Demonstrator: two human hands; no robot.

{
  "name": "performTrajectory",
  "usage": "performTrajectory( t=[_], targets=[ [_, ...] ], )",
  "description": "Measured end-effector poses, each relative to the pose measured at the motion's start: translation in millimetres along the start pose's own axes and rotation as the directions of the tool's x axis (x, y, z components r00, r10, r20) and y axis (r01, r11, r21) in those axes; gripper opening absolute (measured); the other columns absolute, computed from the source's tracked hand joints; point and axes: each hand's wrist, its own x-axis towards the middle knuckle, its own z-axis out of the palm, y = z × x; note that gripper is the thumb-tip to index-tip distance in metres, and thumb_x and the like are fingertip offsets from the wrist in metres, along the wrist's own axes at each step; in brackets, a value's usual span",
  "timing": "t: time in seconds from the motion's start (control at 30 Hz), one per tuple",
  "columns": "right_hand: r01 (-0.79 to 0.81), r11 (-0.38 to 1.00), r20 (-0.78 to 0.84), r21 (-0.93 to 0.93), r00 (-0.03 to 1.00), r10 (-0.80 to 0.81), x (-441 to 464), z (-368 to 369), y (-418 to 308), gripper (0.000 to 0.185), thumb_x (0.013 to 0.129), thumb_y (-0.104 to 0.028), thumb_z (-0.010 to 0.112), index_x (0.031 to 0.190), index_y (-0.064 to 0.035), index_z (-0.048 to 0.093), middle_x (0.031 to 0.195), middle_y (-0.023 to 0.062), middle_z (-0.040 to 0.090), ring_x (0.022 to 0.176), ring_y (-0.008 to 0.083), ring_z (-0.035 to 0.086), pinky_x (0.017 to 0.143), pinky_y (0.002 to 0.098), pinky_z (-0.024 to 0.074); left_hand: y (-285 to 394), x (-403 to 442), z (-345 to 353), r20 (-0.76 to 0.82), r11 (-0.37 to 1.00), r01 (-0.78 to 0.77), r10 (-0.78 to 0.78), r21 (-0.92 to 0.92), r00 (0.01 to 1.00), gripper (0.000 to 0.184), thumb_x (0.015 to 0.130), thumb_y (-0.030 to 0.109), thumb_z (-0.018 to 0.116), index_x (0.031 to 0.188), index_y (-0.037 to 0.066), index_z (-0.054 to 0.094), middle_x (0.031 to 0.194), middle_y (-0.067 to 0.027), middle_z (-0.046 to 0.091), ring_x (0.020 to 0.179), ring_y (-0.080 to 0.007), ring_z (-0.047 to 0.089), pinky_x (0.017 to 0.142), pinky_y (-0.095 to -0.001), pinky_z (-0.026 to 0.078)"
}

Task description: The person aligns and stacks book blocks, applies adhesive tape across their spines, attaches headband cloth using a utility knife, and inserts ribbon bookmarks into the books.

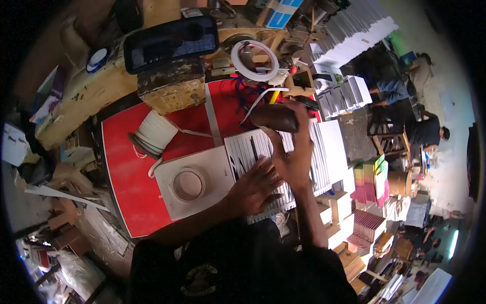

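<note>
My right hand (298, 152) is wrapped round a dark, rounded tool (276, 118), raised over a row of white, closely packed slats or booklets (244, 152) with dark lines between them. On that row rests my left hand (254, 187), its fingers spread flat. Left of it, a roll of tape (189, 184) lies on a pale board (167, 175). A spool of white ribbon (154, 133) sits on the red surface (121, 167), its loose end trailing toward the row. What my left palm covers is hidden.
A tablet (171, 44) leans above a worn wooden block (172, 86). Beyond the row are a white ring (254, 61), a yellow-handled tool and dark cords. Stacked white sheets (354, 35) and boxes stand at the right. Farther off, a person in dark clothes (428, 130) sits.
</note>
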Motion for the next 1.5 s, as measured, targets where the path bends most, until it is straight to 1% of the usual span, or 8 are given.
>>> performTrajectory(
  t=[0.27, 0.47, 0.57, 0.63, 0.83, 1.13, 1.3, 1.5],
  targets=[
    [-0.095, 0.995, 0.216, 0.021, 0.972, 0.088, -8.1, 24.1, -6.9, 0.060, 0.088, 0.001, 0.064, 0.143, -0.0117, 0.042, 0.120, 0.0267, 0.062, 0.109, 0.0480, 0.060, 0.085, 0.0484, 0.0524, -1.8, -11.8, 31.0, -0.048, 0.734, 0.155, -0.247, -0.661, 0.968, 0.045, 0.093, 0.030, 0.056, 0.126, -0.001, 0.057, 0.132, -0.0216, 0.056, 0.130, -0.0371, 0.047, 0.117, -0.0528, 0.027],
    [-0.032, 0.995, 0.404, -0.095, 0.912, 0.068, -37.6, 55.9, 7.5, 0.062, 0.087, -0.002, 0.066, 0.143, -0.0116, 0.042, 0.122, 0.0240, 0.061, 0.105, 0.0482, 0.060, 0.089, 0.0475, 0.0527, 5.4, -4.2, 12.3, -0.034, 0.998, 0.059, -0.060, -0.015, 0.998, 0.051, 0.102, 0.037, 0.042, 0.147, 0.015, 0.041, 0.155, -0.0074, 0.039, 0.140, -0.0241, 0.040, 0.116, -0.0484, 0.033],
    [-0.057, 0.995, 0.385, -0.077, 0.919, 0.083, -31.0, 49.4, 5.1, 0.062, 0.088, -0.004, 0.070, 0.142, -0.0080, 0.041, 0.124, 0.0221, 0.060, 0.104, 0.0439, 0.064, 0.090, 0.0453, 0.0542, 3.1, -14.5, 31.9, -0.046, 0.434, 0.101, -0.317, -0.895, 0.947, 0.050, 0.086, 0.026, 0.065, 0.131, 0.008, 0.056, 0.130, -0.0157, 0.058, 0.125, -0.0319, 0.054, 0.108, -0.0496, 0.041],
    [-0.065, 0.997, 0.364, -0.033, 0.929, 0.073, -22.3, 46.1, 10.4, 0.062, 0.088, -0.003, 0.071, 0.142, -0.0078, 0.041, 0.123, 0.0209, 0.062, 0.102, 0.0397, 0.068, 0.086, 0.0431, 0.0563, -8.1, -24.1, 3.7, -0.041, 0.983, -0.095, 0.090, -0.157, 0.995, 0.051, 0.085, 0.023, 0.068, 0.131, 0.010, 0.054, 0.128, -0.0138, 0.058, 0.119, -0.0297, 0.057, 0.102, -0.0478, 0.045],
    [-0.264, 0.939, 0.344, 0.221, 0.922, 0.179, -26.4, 33.2, -9.9, 0.067, 0.086, 0.004, 0.072, 0.145, -0.0056, 0.042, 0.111, 0.0174, 0.069, 0.102, 0.0237, 0.071, 0.089, 0.0349, 0.0575, 3.3, -26.8, -87.2, -0.553, 0.799, 0.594, -0.540, -0.099, 0.634, 0.067, 0.085, 0.011, 0.072, 0.141, -0.001, 0.037, 0.127, -0.0251, 0.053, 0.121, -0.0455, 0.050, 0.101, -0.0490, 0.044],
    [-0.185, 0.982, 0.414, -0.044, 0.891, 0.186, -40.4, 14.7, -30.6, 0.009, 0.087, -0.002, 0.070, 0.094, -0.0008, 0.067, 0.091, 0.0145, 0.071, 0.080, 0.0257, 0.072, 0.065, 0.0340, 0.0533, -152.2, -107.0, -98.6, -0.074, 0.734, 0.666, -0.678, -0.135, 0.732, 0.045, 0.087, 0.014, 0.067, 0.128, 0.001, 0.054, 0.114, -0.0262, 0.065, 0.110, -0.0431, 0.061, 0.092, -0.0469, 0.049],
    [-0.174, 0.965, 0.864, -0.195, 0.435, 0.253, -83.2, -39.4, -4.2, 0.012, 0.089, -0.009, 0.070, 0.101, -0.0067, 0.072, 0.101, 0.0099, 0.071, 0.095, 0.0250, 0.070, 0.082, 0.0359, 0.0594, -184.4, -108.4, -79.5, 0.100, 0.694, 0.720, -0.715, -0.024, 0.692, 0.037, 0.079, 0.011, 0.064, 0.114, -0.002, 0.065, 0.103, -0.0264, 0.069, 0.104, -0.0415, 0.064, 0.088, -0.0453, 0.050],
    [0.099, 0.989, 0.818, -0.111, 0.574, 0.034, -120.0, -34.5, 16.0, 0.013, 0.083, -0.012, 0.076, 0.094, -0.0073, 0.070, 0.092, 0.0068, 0.070, 0.085, 0.0207, 0.070, 0.072, 0.0298, 0.0593, -191.6, -101.0, -81.0, 0.241, 0.551, 0.830, -0.796, -0.090, 0.555, 0.037, 0.089, 0.023, 0.068, 0.117, -0.001, 0.064, 0.108, -0.0243, 0.069, 0.105, -0.0400, 0.065, 0.089, -0.0444, 0.050]
  ],
)
